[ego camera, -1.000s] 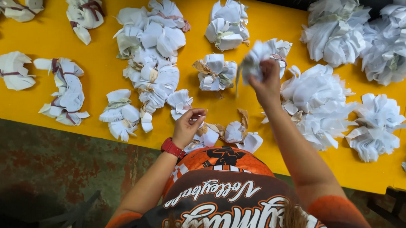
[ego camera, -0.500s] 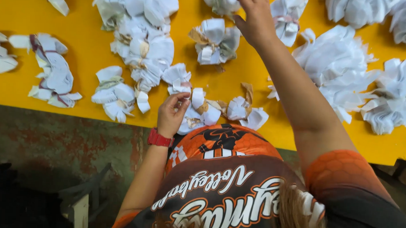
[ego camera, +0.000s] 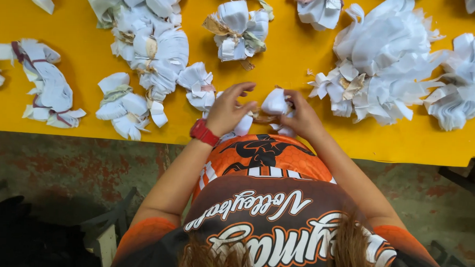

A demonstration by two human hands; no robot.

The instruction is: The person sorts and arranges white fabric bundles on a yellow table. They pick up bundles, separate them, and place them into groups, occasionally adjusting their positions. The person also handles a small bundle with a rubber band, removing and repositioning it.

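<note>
Both hands worked at the near edge of the bright yellow tabletop (ego camera: 303, 72), just beyond the person's orange and black printed jersey (ego camera: 262, 166).

The left hand (ego camera: 229, 108), with a red wristband (ego camera: 204, 132) at its wrist, rested on a small bundle of white cut fabric pieces (ego camera: 243, 126). Its fingers (ego camera: 239, 89) were curled and loosely spread above the bundle. Whether they pinched any single piece could not be told from this view.

The right hand (ego camera: 301, 115) sat just right of the left, its fingers closed around a small white folded fabric piece (ego camera: 275, 102) held up off the tabletop. Between the two hands lay a thin brownish strip (ego camera: 264, 118), apparently a tie.

Farther back from that near edge lay other white bundles: a long heap of stacked pieces (ego camera: 151, 41) to the left, a tied bundle with tan bands (ego camera: 238, 25) straight ahead, and a large loose ruffled heap (ego camera: 387, 60) to the right. Two smaller bundles (ego camera: 125, 103) (ego camera: 47, 87) lay to the left near the edge.

By the look of it, the step in hand was gathering the small pieces into one bundle. The next move would seem to call for bringing the held piece down against the others and keeping them squared while both hands pressed them together.
</note>
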